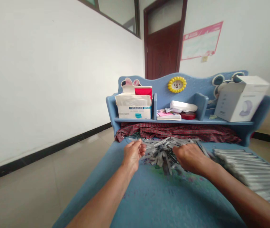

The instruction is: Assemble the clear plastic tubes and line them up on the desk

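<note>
Two bare forearms [106, 193] reach in from the lower edge over a blue-painted desk [158, 205]. Between and just beyond the hands lies a loose heap of slender clear-and-grey plastic tubes [157, 152], mixed with thin black rods [170, 155]; a neat row of pale grey tubes [253, 171] lies to the right, beyond the right forearm.

Palm turned inward, the left hand [133, 154] brings thumb and index fingertip close together at the heap's left edge, the other fingers loosely bent; whether it pinches something thin, I cannot tell. Knuckles up, the right hand [187, 156] curls its fingers at the heap's right side, by the black rods; its grip is hidden.

Heap and row are too tangled or blurred to count. Behind them are one dark red plaid cloth [180, 131], two white cardboard boxes [232, 104] and one yellow-rimmed clock [177, 85].
</note>
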